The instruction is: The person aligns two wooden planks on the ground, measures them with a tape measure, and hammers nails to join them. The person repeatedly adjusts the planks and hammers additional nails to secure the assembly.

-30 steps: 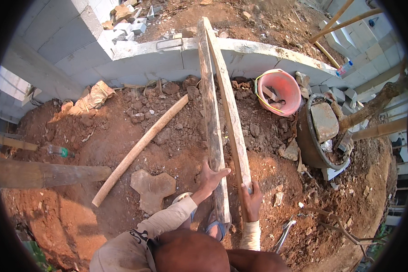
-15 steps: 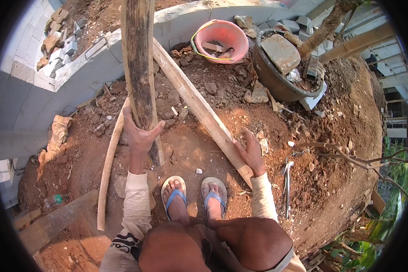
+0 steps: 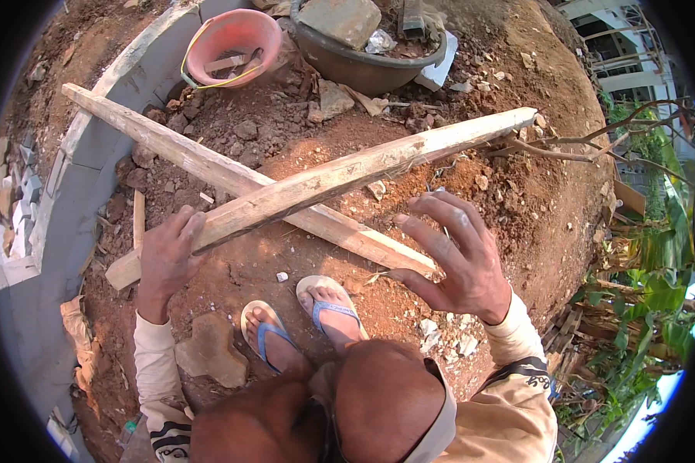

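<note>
My left hand (image 3: 168,258) is wrapped round a rough wooden beam (image 3: 363,171) close to its lower left end. From there the beam slants up to the right, its far end over the soil beside some bare branches. It crosses above a second, paler wooden beam (image 3: 170,147), which runs from the low block wall down toward my right hand. My right hand (image 3: 457,255) is in the air with its fingers spread, past the second beam's near end, holding nothing. Part of a thin pole (image 3: 139,220) shows beyond my left hand.
At the back are a pink bucket (image 3: 232,50) with scraps in it and a dark tub (image 3: 355,71) loaded with a stone slab. The grey block wall (image 3: 66,201) curves along the left. A flat stone (image 3: 212,351) lies near my sandalled feet. Branches (image 3: 587,150) reach in at right.
The beam in my left hand has tipped from upright to a slant toward the right, over the second beam. My right hand has come off the second beam and opened. The view has turned right.
</note>
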